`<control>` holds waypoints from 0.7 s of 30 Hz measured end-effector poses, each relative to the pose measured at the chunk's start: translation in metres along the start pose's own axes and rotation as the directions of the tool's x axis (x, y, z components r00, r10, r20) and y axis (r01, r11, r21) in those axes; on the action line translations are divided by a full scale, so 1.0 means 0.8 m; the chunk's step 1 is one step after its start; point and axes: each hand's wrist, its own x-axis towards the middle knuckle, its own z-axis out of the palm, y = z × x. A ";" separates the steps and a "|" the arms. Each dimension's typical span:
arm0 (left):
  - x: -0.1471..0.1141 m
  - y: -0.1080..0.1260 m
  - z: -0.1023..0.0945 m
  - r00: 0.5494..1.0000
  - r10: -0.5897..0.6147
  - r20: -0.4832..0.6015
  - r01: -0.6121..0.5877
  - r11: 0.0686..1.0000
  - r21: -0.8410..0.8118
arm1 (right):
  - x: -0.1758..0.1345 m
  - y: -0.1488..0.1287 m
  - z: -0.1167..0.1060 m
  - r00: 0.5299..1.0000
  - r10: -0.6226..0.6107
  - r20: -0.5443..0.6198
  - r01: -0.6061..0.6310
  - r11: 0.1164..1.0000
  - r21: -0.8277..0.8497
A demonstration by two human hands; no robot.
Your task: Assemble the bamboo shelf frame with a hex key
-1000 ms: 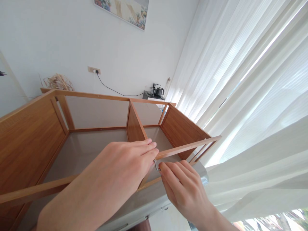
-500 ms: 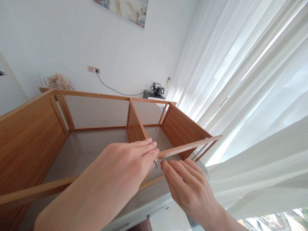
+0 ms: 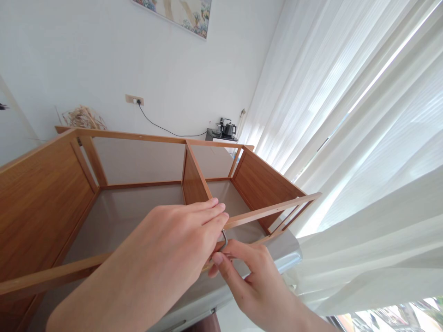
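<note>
A wooden cabinet frame (image 3: 128, 135) with panelled sides and a middle divider (image 3: 195, 170) lies in front of me. My left hand (image 3: 176, 244) is closed over its near rail (image 3: 266, 212) where the rail meets the divider; the thumb is hidden. Just below that joint, a small bent metal hex key (image 3: 224, 240) has one end up against the rail's underside. My right hand (image 3: 252, 272) pinches the hex key's other arm between thumb and forefinger, close to my left hand's fingertips.
The frame stands on a grey-topped table (image 3: 290, 249). Sheer white curtains (image 3: 363, 138) hang on the right. Behind are a kettle (image 3: 228, 129) on a small stand, a wall socket (image 3: 134, 99) with a black cord, and dried stalks (image 3: 85, 117).
My right hand has swung left and down, turning the hex key so its free arm points toward me and to the left. My left hand has stayed in place on the rail.
</note>
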 end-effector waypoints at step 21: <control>-0.003 -0.003 0.004 1.000 0.018 -0.016 -0.019 1.000 -0.012 | -0.009 0.012 0.009 0.972 -0.224 -0.073 0.211 0.965 -0.157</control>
